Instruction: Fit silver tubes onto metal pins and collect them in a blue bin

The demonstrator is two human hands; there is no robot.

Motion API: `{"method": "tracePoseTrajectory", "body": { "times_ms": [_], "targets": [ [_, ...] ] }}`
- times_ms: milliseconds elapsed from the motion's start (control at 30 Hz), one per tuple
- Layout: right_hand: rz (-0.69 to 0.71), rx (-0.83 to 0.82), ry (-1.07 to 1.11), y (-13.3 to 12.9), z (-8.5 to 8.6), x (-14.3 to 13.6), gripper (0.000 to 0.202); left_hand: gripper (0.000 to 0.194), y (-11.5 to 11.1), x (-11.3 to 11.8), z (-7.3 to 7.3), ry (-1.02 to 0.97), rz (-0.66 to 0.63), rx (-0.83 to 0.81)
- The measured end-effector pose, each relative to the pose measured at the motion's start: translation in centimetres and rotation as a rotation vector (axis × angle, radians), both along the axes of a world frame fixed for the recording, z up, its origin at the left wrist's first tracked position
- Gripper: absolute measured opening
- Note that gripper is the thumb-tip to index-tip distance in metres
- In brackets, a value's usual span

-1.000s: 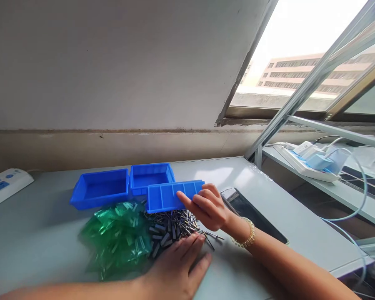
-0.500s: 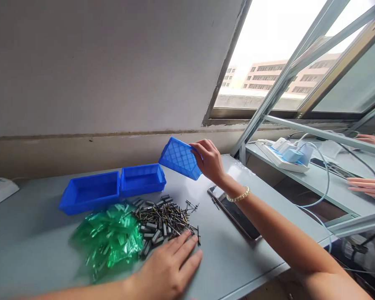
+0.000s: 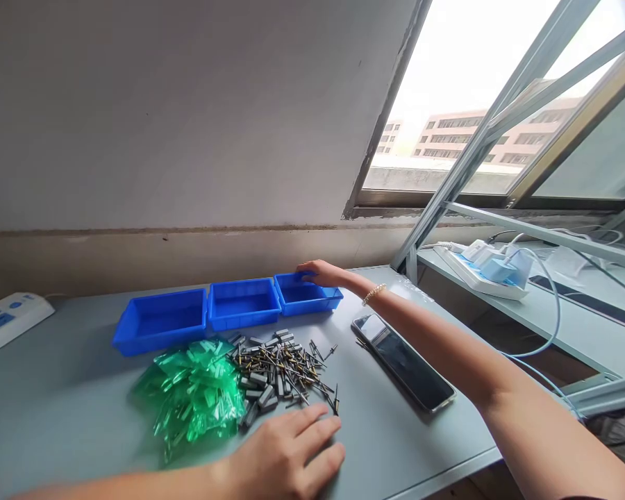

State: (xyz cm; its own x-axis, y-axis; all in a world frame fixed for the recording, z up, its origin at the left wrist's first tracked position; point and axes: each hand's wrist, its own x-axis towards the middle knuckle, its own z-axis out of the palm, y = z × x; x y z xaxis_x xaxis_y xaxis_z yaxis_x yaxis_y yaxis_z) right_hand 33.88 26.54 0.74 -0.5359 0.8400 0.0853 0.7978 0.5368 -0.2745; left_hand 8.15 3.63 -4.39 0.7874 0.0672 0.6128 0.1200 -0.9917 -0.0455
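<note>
Three blue plastic bins stand in a row along the wall. My right hand (image 3: 320, 272) grips the far rim of the right bin (image 3: 310, 306), which sits upright on the table. Its neighbours are the middle bin (image 3: 244, 319) and the left bin (image 3: 159, 338). My left hand (image 3: 292, 451) lies flat with fingers apart at the near edge of a heap of rivets (image 3: 286, 364). Grey metal hex pieces (image 3: 264, 396) are mixed in with them. Left of the heap lies a pile of shiny green plastic bags (image 3: 201, 399).
A smartphone (image 3: 406, 364) lies right of the heap, under my right forearm. A white device with blue panels (image 3: 10, 321) is at the far left. Past a metal frame (image 3: 437, 191), a power strip (image 3: 479, 274) with plugs and cables rests on another table (image 3: 578, 326).
My right hand has lowered the tilted blue bin onto the table, at the right end of the row. My left hand stays by the heap. A person's hands at the right edge have left view.
</note>
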Motion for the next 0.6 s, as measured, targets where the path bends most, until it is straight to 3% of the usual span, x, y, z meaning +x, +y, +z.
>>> {"method": "tracePoseTrajectory", "body": {
  "times_ms": [200, 333, 500, 600],
  "targets": [
    [-0.062, 0.122, 0.219, -2.4, 1.2, -0.5, 0.029, 0.029, -0.1, 0.2, 0.2, -0.043, -0.039, 0.012],
    [-0.177, 0.228, 0.380, -7.8, 1.4, 0.4, 0.031, 0.020, -0.2, 0.2, 0.6, -0.073, -0.055, 0.052],
    [-0.237, 0.170, 0.346, -16.9, -1.4, 0.9, 0.034, 0.018, -0.8, -0.2, 2.0, -0.069, -0.097, 0.129],
    [-0.259, 0.125, 0.279, -20.1, -3.8, 0.4, 0.044, 0.020, -1.4, -0.5, 3.1, -0.075, -0.099, 0.203]
  ]
}}
